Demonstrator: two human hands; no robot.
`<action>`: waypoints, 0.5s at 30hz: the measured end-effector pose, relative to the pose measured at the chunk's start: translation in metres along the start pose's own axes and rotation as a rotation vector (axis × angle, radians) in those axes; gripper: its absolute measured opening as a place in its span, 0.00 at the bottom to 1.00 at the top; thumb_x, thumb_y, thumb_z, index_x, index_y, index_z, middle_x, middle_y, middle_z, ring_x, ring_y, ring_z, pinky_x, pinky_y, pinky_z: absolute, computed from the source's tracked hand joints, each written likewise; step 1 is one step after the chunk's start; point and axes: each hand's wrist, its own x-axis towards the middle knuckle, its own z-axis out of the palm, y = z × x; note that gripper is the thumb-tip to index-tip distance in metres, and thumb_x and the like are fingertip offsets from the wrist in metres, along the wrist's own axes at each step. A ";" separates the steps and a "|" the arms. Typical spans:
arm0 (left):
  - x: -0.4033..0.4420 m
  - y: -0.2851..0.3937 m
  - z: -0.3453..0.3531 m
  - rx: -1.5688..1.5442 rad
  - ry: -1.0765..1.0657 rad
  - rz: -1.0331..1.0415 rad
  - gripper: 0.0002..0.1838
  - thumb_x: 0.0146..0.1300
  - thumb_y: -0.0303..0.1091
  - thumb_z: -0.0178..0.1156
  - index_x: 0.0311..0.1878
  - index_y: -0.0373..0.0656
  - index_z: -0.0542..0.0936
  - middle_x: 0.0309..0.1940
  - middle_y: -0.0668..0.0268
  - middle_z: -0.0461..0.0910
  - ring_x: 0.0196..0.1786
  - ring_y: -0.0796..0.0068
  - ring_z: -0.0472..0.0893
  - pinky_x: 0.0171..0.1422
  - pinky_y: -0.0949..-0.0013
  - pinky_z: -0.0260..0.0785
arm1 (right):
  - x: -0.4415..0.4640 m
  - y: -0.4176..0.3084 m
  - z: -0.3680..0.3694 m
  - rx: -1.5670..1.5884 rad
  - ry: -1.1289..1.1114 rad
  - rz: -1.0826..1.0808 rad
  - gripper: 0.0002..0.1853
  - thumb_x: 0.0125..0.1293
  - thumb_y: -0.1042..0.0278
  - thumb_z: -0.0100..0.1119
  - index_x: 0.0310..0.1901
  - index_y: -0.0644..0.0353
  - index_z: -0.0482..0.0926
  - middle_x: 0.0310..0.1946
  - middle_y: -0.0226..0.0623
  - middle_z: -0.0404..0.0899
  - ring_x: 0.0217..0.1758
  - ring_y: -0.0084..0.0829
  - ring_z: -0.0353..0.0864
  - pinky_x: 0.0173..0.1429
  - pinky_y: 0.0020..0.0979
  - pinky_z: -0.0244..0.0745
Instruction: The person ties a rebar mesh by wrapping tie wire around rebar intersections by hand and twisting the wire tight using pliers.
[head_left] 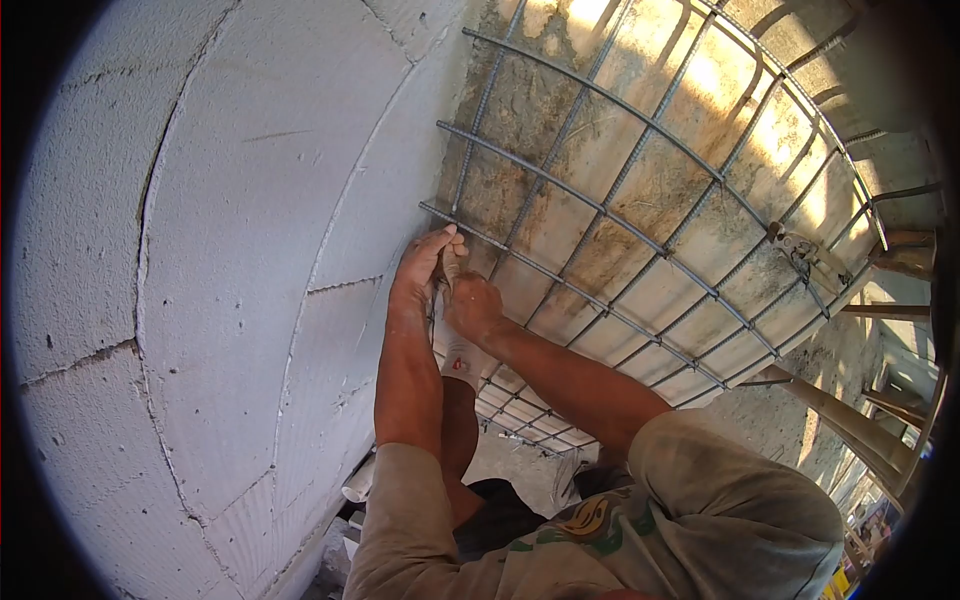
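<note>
A grid of ribbed steel rebar (560, 182) spans a stained concrete surface. My left hand (420, 262) is at the grid's left edge, against the block wall, its curled fingertips close by a crossing of two bars. Just below and to the right, my right hand (473, 303) is closed in a fist beside the left one. The two hands nearly touch. Whatever lies between their fingers is too small or too hidden to make out.
A pale block wall (240, 200) with rough joints rises close on the left. Wooden poles (850, 420) stand at the right edge. A wire or clamp-like bundle (800, 250) hangs on the grid at right. Below the hands are a knee and a white pipe end (357, 490).
</note>
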 end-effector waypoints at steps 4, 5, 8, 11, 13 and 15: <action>0.006 0.007 -0.007 0.123 -0.025 0.009 0.14 0.59 0.45 0.63 0.33 0.43 0.77 0.22 0.71 0.74 0.28 0.75 0.76 0.32 0.74 0.70 | -0.020 0.003 -0.043 0.036 -0.041 -0.066 0.20 0.59 0.66 0.53 0.54 0.59 0.73 0.42 0.54 0.77 0.43 0.51 0.78 0.46 0.44 0.75; 0.003 0.012 -0.004 0.177 -0.003 -0.006 0.13 0.59 0.45 0.63 0.32 0.45 0.77 0.20 0.73 0.73 0.28 0.78 0.76 0.31 0.75 0.69 | -0.032 0.017 -0.046 0.031 -0.005 -0.133 0.19 0.59 0.66 0.53 0.53 0.58 0.74 0.44 0.54 0.76 0.44 0.51 0.78 0.47 0.44 0.74; 0.002 0.019 -0.002 0.285 0.039 0.023 0.11 0.58 0.43 0.64 0.28 0.47 0.76 0.16 0.77 0.70 0.20 0.85 0.72 0.18 0.83 0.57 | -0.065 0.050 -0.109 0.028 0.046 -0.149 0.16 0.62 0.65 0.54 0.50 0.60 0.76 0.44 0.49 0.76 0.47 0.48 0.77 0.50 0.41 0.73; -0.003 0.021 0.002 0.268 0.024 -0.009 0.13 0.58 0.44 0.64 0.29 0.48 0.74 0.15 0.79 0.65 0.17 0.87 0.66 0.16 0.83 0.51 | -0.114 0.059 -0.213 0.080 0.142 -0.077 0.14 0.64 0.68 0.52 0.50 0.62 0.76 0.43 0.46 0.76 0.45 0.46 0.77 0.49 0.39 0.73; -0.006 0.017 -0.001 0.218 -0.019 -0.005 0.14 0.58 0.46 0.64 0.30 0.48 0.73 0.15 0.80 0.63 0.15 0.87 0.62 0.16 0.82 0.50 | -0.140 0.078 -0.269 -0.023 0.391 -0.082 0.13 0.64 0.69 0.52 0.49 0.63 0.76 0.41 0.46 0.77 0.42 0.45 0.78 0.45 0.38 0.74; -0.007 0.012 0.002 0.198 0.015 0.000 0.17 0.58 0.50 0.64 0.32 0.47 0.74 0.14 0.80 0.59 0.15 0.88 0.58 0.16 0.82 0.49 | -0.160 0.102 -0.318 -0.186 0.649 -0.059 0.14 0.61 0.74 0.54 0.50 0.62 0.75 0.43 0.48 0.75 0.43 0.50 0.77 0.46 0.40 0.74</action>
